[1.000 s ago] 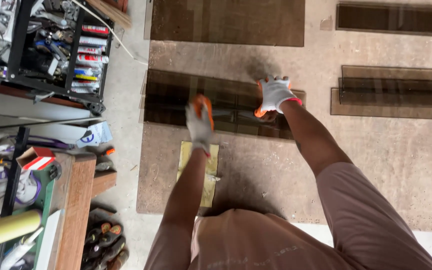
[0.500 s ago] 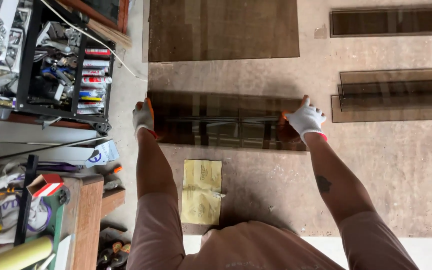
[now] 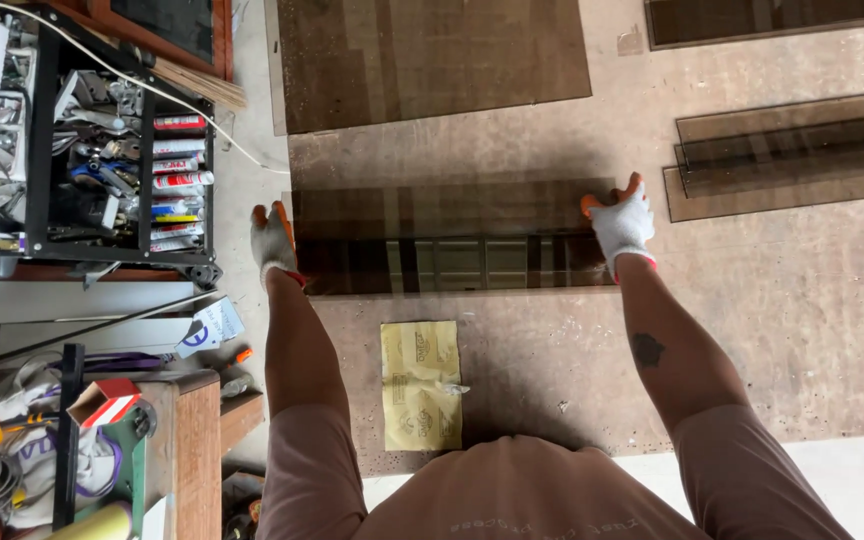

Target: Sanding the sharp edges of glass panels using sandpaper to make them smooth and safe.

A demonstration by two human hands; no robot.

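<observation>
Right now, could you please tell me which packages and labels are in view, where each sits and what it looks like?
Yellow packet: flat rectangle with dark print, on the floor below the glass pane.
Tubes: labelled red, white and yellow, stacked in the black rack, upper left.
Small box: red and white, open, on the bench, lower left.

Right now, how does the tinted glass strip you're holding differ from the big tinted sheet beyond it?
The long dark tinted glass strip is narrow and gripped at both ends by the left hand and right hand; the large tinted glass sheet is much broader and lies untouched. Both are brownish, see-through, on the workbench.
</observation>
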